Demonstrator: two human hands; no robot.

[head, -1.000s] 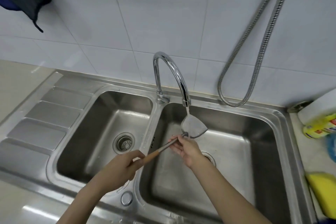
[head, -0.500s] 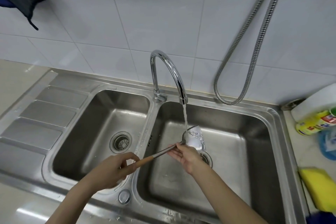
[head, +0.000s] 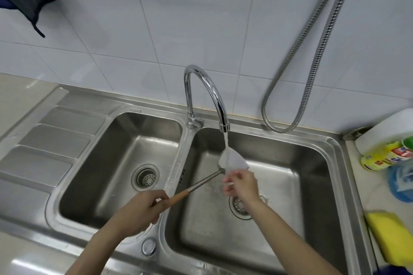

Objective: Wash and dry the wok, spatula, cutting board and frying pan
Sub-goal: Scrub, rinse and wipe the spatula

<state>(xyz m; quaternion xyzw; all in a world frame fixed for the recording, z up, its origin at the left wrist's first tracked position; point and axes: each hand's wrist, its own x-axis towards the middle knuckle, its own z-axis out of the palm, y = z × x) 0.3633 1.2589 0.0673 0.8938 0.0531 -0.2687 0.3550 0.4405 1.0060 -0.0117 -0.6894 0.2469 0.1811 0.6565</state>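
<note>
A metal spatula (head: 232, 159) with a wooden handle lies slanted over the right basin (head: 308, 176) of a steel double sink. Its blade sits under the running stream from the chrome tap (head: 209, 87). My left hand (head: 138, 210) grips the wooden handle over the divider between the basins. My right hand (head: 242, 183) is just below the blade, fingers blurred and touching the blade's lower edge in the water. No wok, cutting board or frying pan is in view.
The left basin (head: 105, 176) and a ribbed drainboard (head: 44, 145) lie to the left. On the right counter stand a yellow detergent bottle (head: 384, 156), a blue item (head: 402, 181) and a yellow sponge (head: 393, 236). A metal hose (head: 312, 62) hangs on the tiled wall.
The spatula blade has turned under the stream and water now runs over it. My right hand has slid from the neck of the spatula to just under the blade.
</note>
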